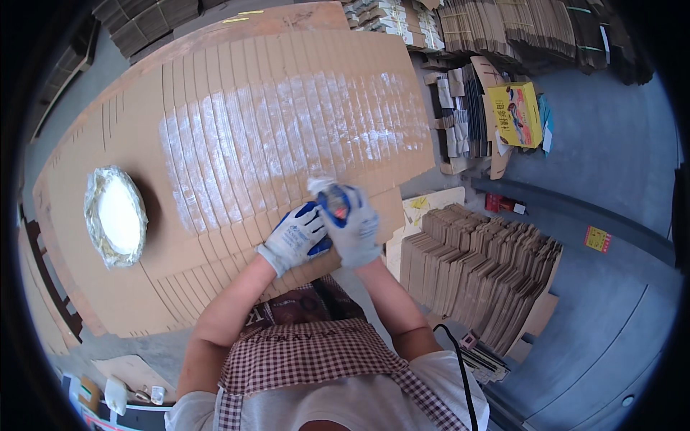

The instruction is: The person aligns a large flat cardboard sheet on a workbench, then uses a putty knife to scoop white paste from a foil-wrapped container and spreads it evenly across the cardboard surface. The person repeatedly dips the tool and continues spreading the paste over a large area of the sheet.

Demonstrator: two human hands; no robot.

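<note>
- Right hand (352,228) grips one blurred, brush-like tool (321,185) over overlapping cardboard sheets (287,129).
- Left hand (295,235), thumb spread, rests on the sheets, which stretch beyond both hands.
- One bowl (91,210) sits toward the sheets' left.

Brown worktable (302,16): overlapping cardboard sheets (277,133) spread across most of top; yellow strips (235,19) near far edge.

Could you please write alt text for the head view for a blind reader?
The gloved right hand grips a blurred object over cardboard sheets streaked with a shiny coating, while the gloved left hand rests on them. A bowl of white substance sits left; a cardboard stack stands right.
</note>
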